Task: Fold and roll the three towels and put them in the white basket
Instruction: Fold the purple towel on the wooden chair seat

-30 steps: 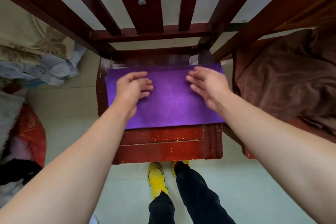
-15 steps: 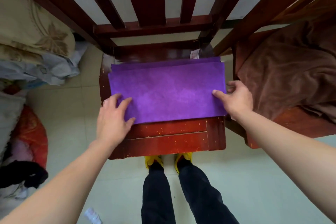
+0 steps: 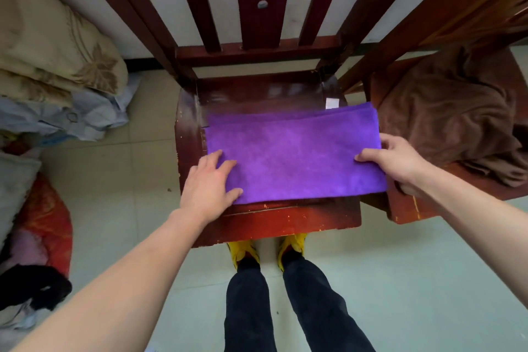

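A purple towel (image 3: 291,151) lies folded into a long flat strip across the seat of a red-brown wooden chair (image 3: 285,220). My left hand (image 3: 210,184) rests flat on the strip's near left corner, fingers spread. My right hand (image 3: 397,164) grips the right end, thumb on top and fingers curled under the edge. A small white label (image 3: 332,103) pokes out behind the towel's far right corner. A brown towel (image 3: 445,120) lies crumpled on a second chair to the right. No white basket is in view.
The chair's slatted back (image 3: 257,3) rises just behind the seat. Folded beige bedding (image 3: 54,48) and pale clothes (image 3: 85,114) are heaped at the left, with a red cloth (image 3: 45,226) and a black item (image 3: 31,286) lower down. Pale floor tiles (image 3: 414,280) surround my legs.
Both hands left the towel's far edge and came toward me. The left settled flat on the near left corner; the right took hold of the right end.
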Demonstrator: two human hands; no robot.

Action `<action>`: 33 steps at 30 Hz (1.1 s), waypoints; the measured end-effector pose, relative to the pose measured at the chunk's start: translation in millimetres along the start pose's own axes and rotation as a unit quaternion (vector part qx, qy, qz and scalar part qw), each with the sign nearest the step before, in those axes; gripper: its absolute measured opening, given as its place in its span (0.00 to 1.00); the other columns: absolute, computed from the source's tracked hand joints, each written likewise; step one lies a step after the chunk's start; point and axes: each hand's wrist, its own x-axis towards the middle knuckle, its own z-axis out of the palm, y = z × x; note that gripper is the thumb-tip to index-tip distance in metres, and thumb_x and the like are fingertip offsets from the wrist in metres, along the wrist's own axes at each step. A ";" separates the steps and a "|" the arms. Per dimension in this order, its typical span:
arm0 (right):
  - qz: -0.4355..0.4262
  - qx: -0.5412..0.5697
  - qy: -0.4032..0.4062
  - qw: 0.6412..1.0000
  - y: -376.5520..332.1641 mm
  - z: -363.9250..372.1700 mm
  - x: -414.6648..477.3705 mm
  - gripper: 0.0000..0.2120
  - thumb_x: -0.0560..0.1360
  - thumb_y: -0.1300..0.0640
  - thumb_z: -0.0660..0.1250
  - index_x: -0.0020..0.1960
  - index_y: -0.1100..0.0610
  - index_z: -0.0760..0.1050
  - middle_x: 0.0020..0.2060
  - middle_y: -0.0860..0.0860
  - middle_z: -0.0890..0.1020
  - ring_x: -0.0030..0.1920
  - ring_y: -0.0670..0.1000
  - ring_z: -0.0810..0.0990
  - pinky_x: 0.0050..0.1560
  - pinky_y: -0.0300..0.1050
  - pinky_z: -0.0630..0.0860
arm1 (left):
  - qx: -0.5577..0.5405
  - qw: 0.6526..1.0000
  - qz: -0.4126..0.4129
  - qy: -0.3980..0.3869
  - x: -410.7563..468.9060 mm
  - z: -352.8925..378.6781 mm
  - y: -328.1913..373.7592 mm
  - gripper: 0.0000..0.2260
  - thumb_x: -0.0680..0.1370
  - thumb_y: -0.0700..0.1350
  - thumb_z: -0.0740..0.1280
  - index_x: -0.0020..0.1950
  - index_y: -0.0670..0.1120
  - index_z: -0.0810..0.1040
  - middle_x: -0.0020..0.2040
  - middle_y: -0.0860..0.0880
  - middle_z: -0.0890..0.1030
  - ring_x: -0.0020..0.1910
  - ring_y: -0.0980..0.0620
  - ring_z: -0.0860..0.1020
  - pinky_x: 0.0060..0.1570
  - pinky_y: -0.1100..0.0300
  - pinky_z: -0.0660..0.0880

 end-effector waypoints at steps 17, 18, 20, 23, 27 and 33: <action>-0.135 -0.341 -0.058 0.928 -46.2 247.5 -41.0 0.31 0.74 0.52 0.70 0.70 0.59 0.59 0.54 0.59 0.79 0.56 0.64 0.77 0.50 0.52 0.73 | -0.122 0.982 -0.141 0.039 -46.8 -30.9 -108.4 0.16 0.75 0.47 0.67 0.62 0.45 0.76 0.57 0.42 0.77 0.54 0.41 0.77 0.54 0.49 0.75; -0.121 -0.321 -0.084 0.935 -43.0 251.3 -38.2 0.34 0.73 0.50 0.72 0.71 0.58 0.58 0.57 0.59 0.79 0.59 0.63 0.76 0.54 0.52 0.73 | -0.121 0.982 -0.142 0.040 -46.9 -31.4 -108.9 0.16 0.75 0.47 0.67 0.62 0.44 0.76 0.57 0.42 0.77 0.54 0.41 0.77 0.54 0.49 0.75; -0.106 -0.239 -0.116 0.958 -39.3 247.5 -35.4 0.34 0.70 0.48 0.74 0.70 0.55 0.63 0.54 0.56 0.81 0.57 0.59 0.78 0.57 0.54 0.75 | -0.123 0.982 -0.137 0.051 -46.3 -33.0 -106.8 0.16 0.76 0.46 0.67 0.62 0.44 0.76 0.57 0.42 0.76 0.55 0.41 0.77 0.54 0.49 0.75; -0.121 -0.117 -0.017 0.986 -32.7 213.0 -24.4 0.15 0.71 0.53 0.72 0.56 0.49 0.75 0.36 0.51 0.83 0.41 0.54 0.83 0.46 0.56 0.81 | -0.116 0.984 -0.096 0.094 -43.4 -35.7 -84.7 0.14 0.76 0.45 0.65 0.61 0.45 0.76 0.57 0.44 0.74 0.58 0.43 0.74 0.52 0.49 0.74; -0.096 -0.046 0.039 0.994 -40.8 178.5 -11.6 0.08 0.72 0.62 0.67 0.42 0.50 0.76 0.32 0.50 0.81 0.29 0.47 0.81 0.34 0.45 0.78 | -0.026 0.994 0.073 0.080 -25.4 -25.6 -32.7 0.21 0.76 0.47 0.65 0.69 0.48 0.71 0.72 0.44 0.66 0.70 0.42 0.64 0.63 0.49 0.68; 0.043 0.123 -0.090 0.987 -82.0 154.9 30.8 0.15 0.78 0.60 0.63 0.63 0.50 0.70 0.47 0.50 0.83 0.48 0.51 0.83 0.47 0.46 0.75 | 0.085 0.993 0.063 -0.056 -8.7 6.2 -20.9 0.35 0.78 0.52 0.65 0.78 0.56 0.48 0.79 0.48 0.40 0.78 0.42 0.49 0.70 0.48 0.60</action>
